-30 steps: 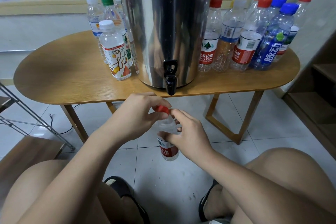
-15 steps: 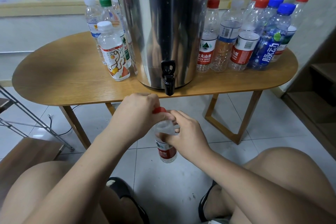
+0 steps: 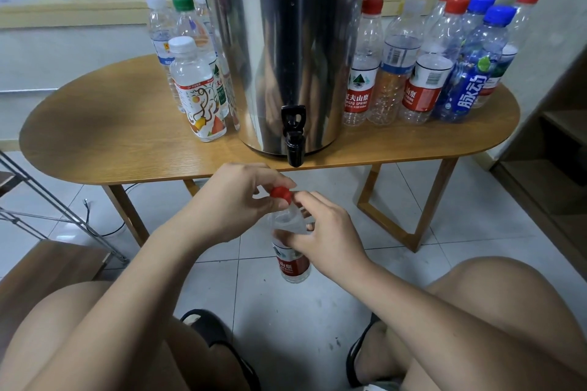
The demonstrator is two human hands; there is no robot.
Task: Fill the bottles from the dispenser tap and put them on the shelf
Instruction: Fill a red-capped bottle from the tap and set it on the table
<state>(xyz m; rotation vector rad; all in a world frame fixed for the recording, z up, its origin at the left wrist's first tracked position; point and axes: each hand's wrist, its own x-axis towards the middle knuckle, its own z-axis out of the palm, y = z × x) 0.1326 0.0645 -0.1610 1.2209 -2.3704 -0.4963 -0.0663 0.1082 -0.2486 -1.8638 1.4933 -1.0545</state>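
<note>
Head view, entries from the fingers outward.

1. Left hand [image 3: 233, 200]: one. Thumb and forefingers pinch the red cap [image 3: 281, 194] from the left side.
2. Red cap: one, seated on the neck of the held bottle [image 3: 293, 265]. Whether it is being tightened or loosened cannot be told.
3. Right hand [image 3: 327, 241]: one. Fingers curl round the clear shoulder of the bottle, just below the cap, gripping it from the right.
4. Held bottle: one, red label. Long axis near vertical, neck up, base hanging free above the tiled floor [image 3: 286, 311] between the knees. Fill level not readable.
5. Tap [image 3: 293, 140]: one, black, spout pointing down over the table edge. Governing relation: the cap sits just below the spout, slightly toward the person, so the neck is nearly in line under it. The left hand is the nearer to the tap.
6. Dispenser [image 3: 286, 41]: one, steel drum, standing on the wooden table [image 3: 104, 143].
7. Left group of bottles [image 3: 197, 89]: at least four capped, namely two white, one green, one black; more may stand behind.
8. Right group of bottles [image 3: 422, 86]: eight caps counted, namely five red, two blue, one pale. They look mostly empty.
9. Wooden shelving [image 3: 536, 181]: at the right edge, well apart from the hands; no bottle is seen on it.
</note>
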